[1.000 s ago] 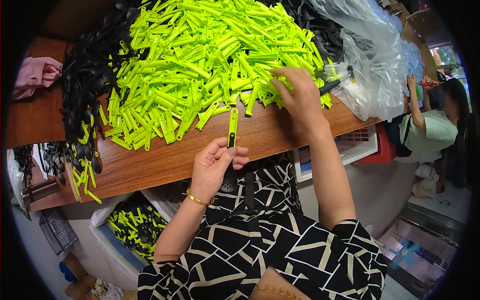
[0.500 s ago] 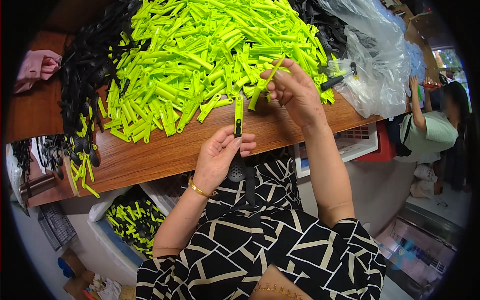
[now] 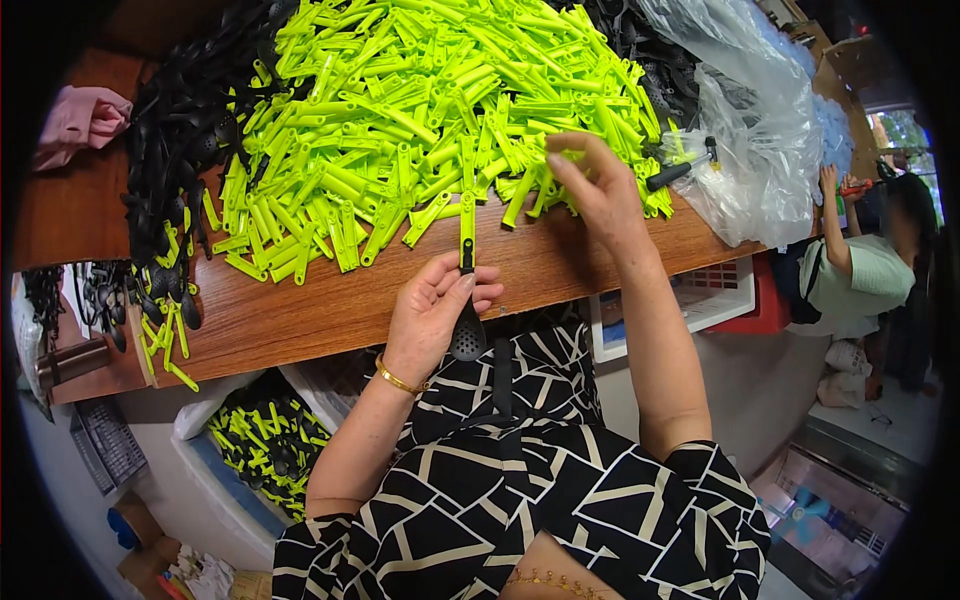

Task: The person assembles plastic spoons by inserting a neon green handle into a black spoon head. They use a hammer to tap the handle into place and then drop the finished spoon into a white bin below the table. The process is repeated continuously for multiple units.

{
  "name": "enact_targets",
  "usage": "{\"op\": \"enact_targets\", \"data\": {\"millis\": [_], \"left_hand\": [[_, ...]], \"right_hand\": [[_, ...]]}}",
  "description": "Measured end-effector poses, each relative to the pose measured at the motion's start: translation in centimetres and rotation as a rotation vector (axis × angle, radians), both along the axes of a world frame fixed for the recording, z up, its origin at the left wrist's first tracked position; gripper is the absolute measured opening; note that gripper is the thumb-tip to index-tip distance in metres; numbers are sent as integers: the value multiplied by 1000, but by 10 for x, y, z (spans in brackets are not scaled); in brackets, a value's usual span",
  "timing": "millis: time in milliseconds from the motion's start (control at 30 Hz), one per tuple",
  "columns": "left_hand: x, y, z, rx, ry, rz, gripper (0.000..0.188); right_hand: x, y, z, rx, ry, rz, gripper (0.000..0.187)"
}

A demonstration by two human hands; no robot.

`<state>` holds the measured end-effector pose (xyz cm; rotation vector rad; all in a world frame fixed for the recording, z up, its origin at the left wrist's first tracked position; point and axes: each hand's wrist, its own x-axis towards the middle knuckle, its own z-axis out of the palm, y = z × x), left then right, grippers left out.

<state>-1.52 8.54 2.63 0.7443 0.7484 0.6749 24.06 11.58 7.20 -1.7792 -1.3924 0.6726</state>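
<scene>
My left hand is closed around the neck of a black slotted spoon, just over the table's near edge. The perforated bowl hangs down toward me, and a lime-green handle piece sits on the upper end of its shank, pointing away. To the right, my right hand hovers at the near edge of a big heap of lime-green handles. Thumb and forefinger are apart with nothing seen between them; the other fingers are partly hidden.
Black spoon parts lie heaped at the left. A clear plastic bag and a black-handled tool are at the right. Below the wooden table stand a bin of green-and-black utensils and a white crate. Another person works far right.
The green handle piece has gone from my right hand, whose fingers have spread as it moved slightly right and down. My left hand still holds the spoon, shifted slightly left.
</scene>
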Motion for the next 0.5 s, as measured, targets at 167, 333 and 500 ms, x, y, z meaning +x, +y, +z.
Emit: {"op": "enact_targets", "data": {"millis": [167,333,500], "left_hand": [[6,-1,1,-4,-14,-33,27],[6,0,1,-23,-14,-39,28],[8,3,2,8,4,-62,29]], "right_hand": [[32,56,-17,468,-739,49,24],[26,51,-20,324,-746,137,30],[21,23,-25,420,-605,143,30]]}}
